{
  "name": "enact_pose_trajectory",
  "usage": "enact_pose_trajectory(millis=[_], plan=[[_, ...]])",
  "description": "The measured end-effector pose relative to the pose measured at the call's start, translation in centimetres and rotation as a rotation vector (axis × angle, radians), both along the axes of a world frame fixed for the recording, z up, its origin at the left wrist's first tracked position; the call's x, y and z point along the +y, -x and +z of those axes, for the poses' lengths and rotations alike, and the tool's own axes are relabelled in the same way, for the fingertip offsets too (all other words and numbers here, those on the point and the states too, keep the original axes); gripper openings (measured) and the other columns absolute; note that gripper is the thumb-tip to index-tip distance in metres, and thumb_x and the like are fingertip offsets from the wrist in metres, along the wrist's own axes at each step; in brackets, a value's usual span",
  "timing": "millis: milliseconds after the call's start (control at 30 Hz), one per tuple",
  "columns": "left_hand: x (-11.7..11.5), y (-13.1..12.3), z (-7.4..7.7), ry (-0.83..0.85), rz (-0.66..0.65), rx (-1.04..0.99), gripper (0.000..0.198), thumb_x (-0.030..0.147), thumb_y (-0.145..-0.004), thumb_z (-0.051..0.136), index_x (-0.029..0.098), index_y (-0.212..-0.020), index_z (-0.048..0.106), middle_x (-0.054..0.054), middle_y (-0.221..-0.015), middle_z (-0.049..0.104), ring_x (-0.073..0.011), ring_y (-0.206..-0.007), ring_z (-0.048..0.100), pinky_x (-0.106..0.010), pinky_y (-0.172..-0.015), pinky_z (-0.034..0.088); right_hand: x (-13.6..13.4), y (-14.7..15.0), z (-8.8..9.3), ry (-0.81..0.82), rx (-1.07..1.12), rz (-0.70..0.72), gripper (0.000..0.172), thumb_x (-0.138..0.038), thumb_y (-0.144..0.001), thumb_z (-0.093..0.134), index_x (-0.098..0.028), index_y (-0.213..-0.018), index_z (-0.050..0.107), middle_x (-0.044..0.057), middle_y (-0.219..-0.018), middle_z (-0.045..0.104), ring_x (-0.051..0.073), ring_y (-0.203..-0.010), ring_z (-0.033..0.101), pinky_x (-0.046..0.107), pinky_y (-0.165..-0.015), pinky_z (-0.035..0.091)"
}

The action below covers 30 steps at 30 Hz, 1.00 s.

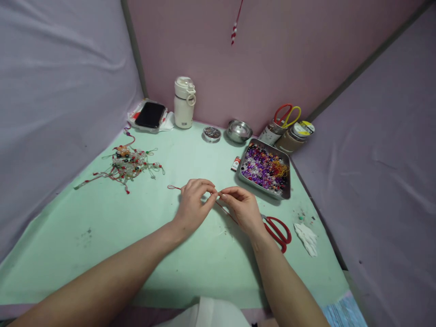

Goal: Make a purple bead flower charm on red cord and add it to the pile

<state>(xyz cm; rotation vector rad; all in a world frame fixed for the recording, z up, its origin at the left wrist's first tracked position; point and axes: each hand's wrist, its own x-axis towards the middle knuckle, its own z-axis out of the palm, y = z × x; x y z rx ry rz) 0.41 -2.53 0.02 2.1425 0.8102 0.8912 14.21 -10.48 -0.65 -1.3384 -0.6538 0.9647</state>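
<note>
A thin red cord [174, 187] runs through both hands, with its looped end sticking out past my left hand on the green table. My left hand [196, 200] pinches the cord between thumb and index finger. Right beside it, my right hand [242, 206] is closed in a pinch on the same cord, the fingertips of the two hands almost meeting. What else lies between the fingertips is too small to make out. A tail of the cord slants down under my right hand. Partly behind my right wrist lie red-handled scissors [278, 234].
A metal tray [288, 186] of mixed beads stands at right, beside a small lighter [235, 164]. Beaded strings [131, 163] are heaped at left. Along the back are a phone [150, 114], a white bottle [184, 104], a steel bowl [239, 131] and jars. A crumpled tissue [305, 238] lies far right.
</note>
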Motion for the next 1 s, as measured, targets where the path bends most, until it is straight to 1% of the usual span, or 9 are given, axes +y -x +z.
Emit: enact_pose_trajectory(millis=[200, 433, 700, 833, 1000], plan=[[0.0, 0.05, -0.01, -0.006, 0.0, 0.013, 0.008, 0.019, -0.086, 0.058, 0.022, -0.083, 0.064, -0.002, -0.1, 0.067, -0.0207, -0.102, 0.055, -0.041, -0.092, 0.038, -0.07, 0.04, 0.24, 0.011, -0.055, -0.006, 0.011, -0.028, -0.067, 0.079, -0.024, -0.075, 0.073, 0.001, -0.078, 0.072, 0.015, -0.074, 0.063, 0.032, -0.078, 0.051], [-0.09, -0.02, 0.11, 0.0, 0.009, 0.024, 0.009, 0.018, -0.086, 0.057, 0.023, -0.082, 0.064, -0.002, -0.1, 0.067, -0.0202, -0.103, 0.055, -0.041, -0.093, 0.037, -0.19, 0.11, 0.51, 0.023, -0.145, -0.017, 0.015, -0.033, -0.068, 0.077, -0.022, -0.077, 0.074, 0.003, -0.078, 0.072, 0.016, -0.071, 0.062, 0.033, -0.073, 0.05], [-0.09, -0.07, -0.02, -0.008, 0.005, 0.009, 0.007, 0.018, -0.086, 0.059, 0.022, -0.082, 0.064, -0.001, -0.1, 0.068, -0.0202, -0.102, 0.056, -0.041, -0.092, 0.038, -0.22, 0.38, 0.63, 0.02, -0.166, -0.024, 0.014, -0.032, -0.067, 0.077, -0.021, -0.076, 0.073, 0.003, -0.077, 0.072, 0.015, -0.069, 0.06, 0.032, -0.07, 0.05], [-0.14, -0.14, -0.2, 0.014, 0.001, -0.003, 0.007, 0.018, -0.086, 0.06, 0.022, -0.081, 0.064, -0.001, -0.099, 0.068, -0.0196, -0.101, 0.056, -0.041, -0.093, 0.038, -0.19, 0.6, 0.81, 0.018, -0.167, -0.039, 0.014, -0.033, -0.068, 0.076, -0.021, -0.074, 0.072, 0.002, -0.074, 0.07, 0.014, -0.066, 0.058, 0.03, -0.065, 0.048], [-0.01, -0.15, -0.42, 0.034, -0.005, -0.017, 0.007, 0.018, -0.085, 0.061, 0.022, -0.082, 0.065, -0.001, -0.099, 0.068, -0.0197, -0.101, 0.055, -0.04, -0.093, 0.039, -0.14, 0.71, 0.94, 0.008, -0.188, -0.062, 0.014, -0.032, -0.069, 0.074, -0.021, -0.075, 0.07, 0.001, -0.074, 0.068, 0.013, -0.065, 0.057, 0.029, -0.064, 0.048]])
